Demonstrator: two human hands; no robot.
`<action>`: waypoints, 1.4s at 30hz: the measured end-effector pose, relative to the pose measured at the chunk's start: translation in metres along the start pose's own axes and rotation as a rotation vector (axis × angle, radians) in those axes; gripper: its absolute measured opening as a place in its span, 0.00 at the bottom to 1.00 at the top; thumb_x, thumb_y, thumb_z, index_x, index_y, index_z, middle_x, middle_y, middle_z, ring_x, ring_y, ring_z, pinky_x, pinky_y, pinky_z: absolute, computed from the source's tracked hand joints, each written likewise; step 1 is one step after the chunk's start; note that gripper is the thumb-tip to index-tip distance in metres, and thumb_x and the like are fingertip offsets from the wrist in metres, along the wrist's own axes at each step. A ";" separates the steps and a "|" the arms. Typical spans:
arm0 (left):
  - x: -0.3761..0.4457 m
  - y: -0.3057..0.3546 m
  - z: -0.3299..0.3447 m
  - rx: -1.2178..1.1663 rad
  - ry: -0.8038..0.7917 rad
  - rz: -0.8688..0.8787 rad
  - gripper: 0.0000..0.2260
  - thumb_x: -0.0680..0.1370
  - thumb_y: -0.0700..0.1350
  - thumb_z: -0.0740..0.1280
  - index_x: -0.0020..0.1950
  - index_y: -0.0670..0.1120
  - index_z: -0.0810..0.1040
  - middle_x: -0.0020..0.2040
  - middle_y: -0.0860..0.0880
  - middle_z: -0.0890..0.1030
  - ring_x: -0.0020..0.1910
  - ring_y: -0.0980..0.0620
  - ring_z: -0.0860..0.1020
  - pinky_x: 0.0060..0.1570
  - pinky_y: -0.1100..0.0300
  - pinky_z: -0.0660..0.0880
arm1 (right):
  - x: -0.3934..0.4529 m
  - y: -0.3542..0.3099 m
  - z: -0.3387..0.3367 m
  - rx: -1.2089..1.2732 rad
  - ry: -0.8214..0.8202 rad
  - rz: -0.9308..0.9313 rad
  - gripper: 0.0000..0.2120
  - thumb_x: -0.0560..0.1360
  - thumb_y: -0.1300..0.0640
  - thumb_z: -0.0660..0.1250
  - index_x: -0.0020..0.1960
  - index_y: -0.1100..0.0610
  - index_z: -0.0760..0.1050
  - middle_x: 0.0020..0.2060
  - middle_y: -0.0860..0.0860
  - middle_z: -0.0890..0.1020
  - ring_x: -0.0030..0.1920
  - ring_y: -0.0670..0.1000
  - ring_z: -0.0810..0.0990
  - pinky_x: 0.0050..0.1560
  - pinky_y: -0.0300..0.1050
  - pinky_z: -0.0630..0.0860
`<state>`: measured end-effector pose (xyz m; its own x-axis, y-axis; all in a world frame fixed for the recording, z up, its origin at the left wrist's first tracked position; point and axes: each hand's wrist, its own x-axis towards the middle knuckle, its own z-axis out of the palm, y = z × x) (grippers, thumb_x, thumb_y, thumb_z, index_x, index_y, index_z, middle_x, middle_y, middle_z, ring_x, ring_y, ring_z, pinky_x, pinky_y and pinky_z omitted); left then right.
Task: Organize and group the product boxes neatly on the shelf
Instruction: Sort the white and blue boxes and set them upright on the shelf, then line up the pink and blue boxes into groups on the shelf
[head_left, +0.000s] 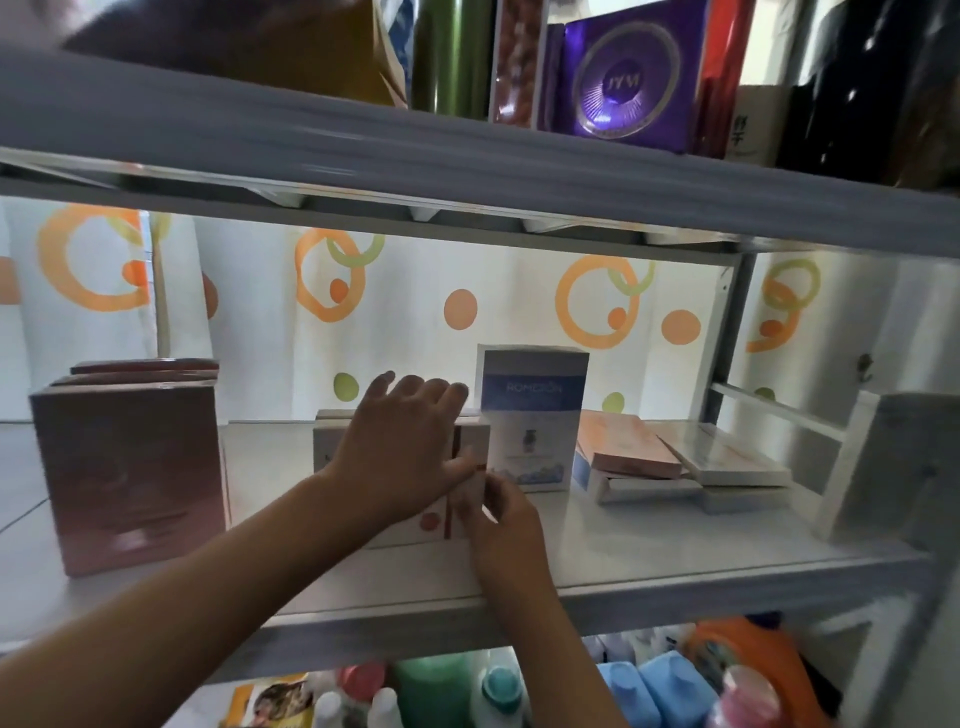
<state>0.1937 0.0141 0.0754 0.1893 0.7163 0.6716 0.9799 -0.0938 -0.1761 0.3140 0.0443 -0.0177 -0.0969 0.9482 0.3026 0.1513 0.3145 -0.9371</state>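
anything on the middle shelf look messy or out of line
Yes. The flat peach and white boxes at the right lie in a loose, overlapping pile at skewed angles, unlike the upright blue-and-white box beside them. The left hand and right hand are on the white box with a red stripe.

The left hand (395, 447) hides most of the white box (441, 519), perhaps two.

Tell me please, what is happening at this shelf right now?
A person is arranging product boxes on the middle shelf. The left hand lies flat over a white box with a red stripe, while the right hand pinches its right edge. A blue and white box stands upright just right of it, pink flat boxes lie further right, and brown boxes stand at the left.
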 end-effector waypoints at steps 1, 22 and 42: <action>-0.001 -0.003 -0.001 -0.007 0.016 -0.013 0.24 0.73 0.62 0.63 0.63 0.49 0.73 0.60 0.51 0.80 0.57 0.47 0.77 0.64 0.50 0.69 | 0.001 0.001 0.000 -0.003 0.011 0.013 0.19 0.78 0.42 0.64 0.66 0.48 0.73 0.61 0.45 0.79 0.62 0.48 0.77 0.63 0.47 0.76; -0.023 0.031 0.002 -0.151 0.135 0.092 0.29 0.58 0.39 0.83 0.57 0.42 0.80 0.58 0.41 0.82 0.58 0.38 0.80 0.63 0.36 0.69 | -0.015 -0.016 -0.019 0.074 0.036 0.110 0.26 0.74 0.61 0.71 0.69 0.50 0.68 0.70 0.48 0.71 0.63 0.45 0.70 0.55 0.30 0.68; 0.070 0.165 0.108 -0.470 -0.180 0.085 0.25 0.79 0.52 0.65 0.74 0.49 0.64 0.78 0.49 0.59 0.74 0.47 0.64 0.68 0.50 0.67 | 0.019 0.022 -0.211 -0.629 0.304 0.036 0.16 0.74 0.60 0.65 0.61 0.55 0.77 0.56 0.49 0.81 0.57 0.48 0.78 0.55 0.35 0.68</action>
<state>0.3613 0.1235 0.0152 0.2959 0.7968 0.5269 0.8921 -0.4277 0.1458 0.5229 0.0787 0.0042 0.1848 0.9002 0.3943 0.6987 0.1618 -0.6969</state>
